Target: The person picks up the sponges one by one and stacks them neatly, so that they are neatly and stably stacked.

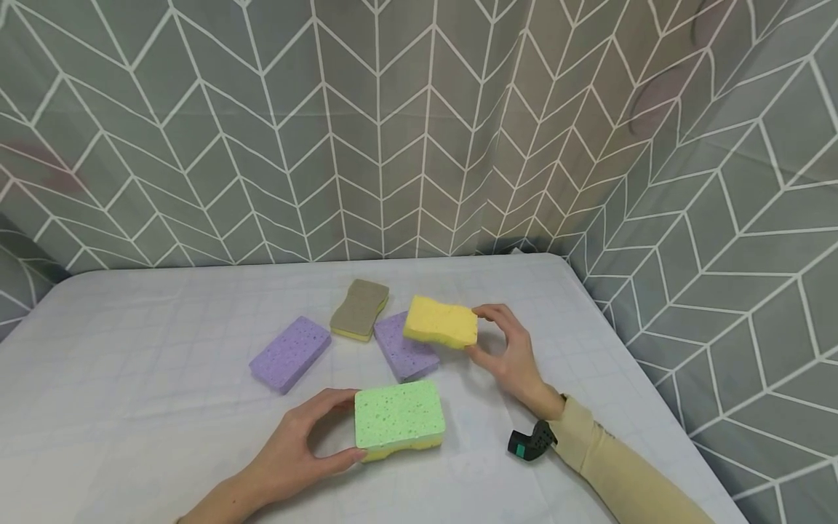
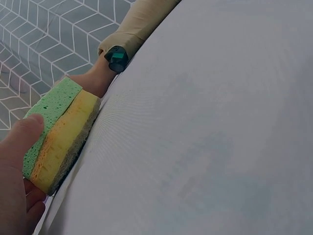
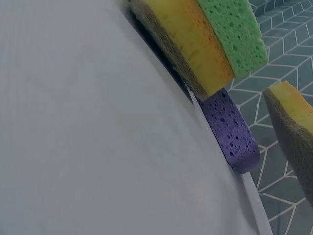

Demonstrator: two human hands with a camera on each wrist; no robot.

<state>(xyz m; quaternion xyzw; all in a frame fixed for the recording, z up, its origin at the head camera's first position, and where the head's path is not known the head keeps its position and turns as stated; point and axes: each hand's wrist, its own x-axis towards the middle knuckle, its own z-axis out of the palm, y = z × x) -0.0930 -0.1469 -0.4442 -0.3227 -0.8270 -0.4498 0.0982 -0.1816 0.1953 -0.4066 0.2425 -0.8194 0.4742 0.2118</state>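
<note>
My left hand [image 1: 294,444] grips the left end of a green sponge [image 1: 399,413] stacked on a yellow sponge [image 2: 66,142]. In the left wrist view the thumb lies on the green one, and a grey scouring layer [image 2: 73,154] faces the table. Farther back, my right hand [image 1: 511,353] pinches the right end of another yellow sponge [image 1: 440,322] between thumb and fingers. Its grey scouring underside [image 3: 293,147] shows in the right wrist view, raised off the table. Under and beside it in the head view lies a purple sponge [image 1: 404,353], partly covered.
Another purple sponge [image 1: 290,354] lies to the left on the white-covered table [image 1: 131,393]. Behind the middle, a yellow sponge with its grey scouring side up [image 1: 360,307] rests flat. A black wrist device [image 1: 532,441] sits by the right cuff. Patterned curtains [image 1: 366,145] border the table.
</note>
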